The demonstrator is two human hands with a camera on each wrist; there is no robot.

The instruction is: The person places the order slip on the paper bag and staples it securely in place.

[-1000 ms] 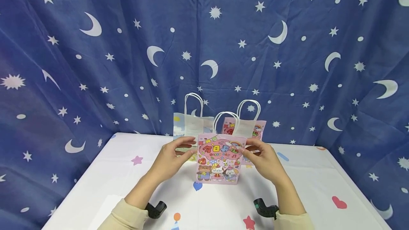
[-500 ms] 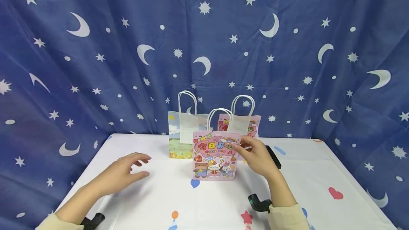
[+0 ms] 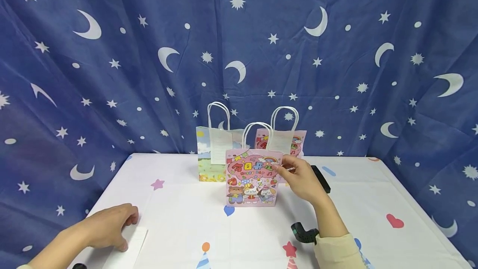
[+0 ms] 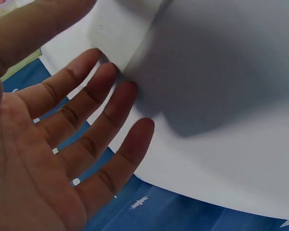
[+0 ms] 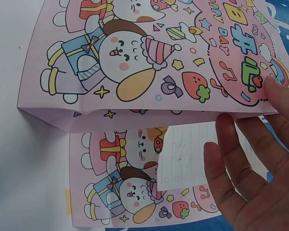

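A pink paper gift bag (image 3: pixel 252 179) with white twisted handles and cartoon animals stands upright mid-table. My right hand (image 3: pixel 302 177) pinches its upper right side. In the right wrist view the thumb (image 5: pixel 282 98) lies on the printed front, with a fingertip at the side fold. Far to the left, my left hand (image 3: pixel 106 225) is lowered over a white sheet or pad of paper (image 3: pixel 137 242) near the front of the table. Its fingers are loosely bent; in the left wrist view the fingertips come right to the edge of the white pad (image 4: pixel 125 36).
Behind the front bag stand a sky-and-meadow gift bag (image 3: pixel 204 157) and another pink one (image 3: pixel 300 138). Each has a lined white paper on it, such as the sheet (image 5: pixel 185 154) on the pink bag. A black object (image 3: pixel 322 179) lies right of the right hand. A starry blue curtain (image 3: pixel 130 74) hangs behind.
My left hand has let go of the pink bag's left side and moved left and toward me, down to the white paper. The right hand stays at the bag.
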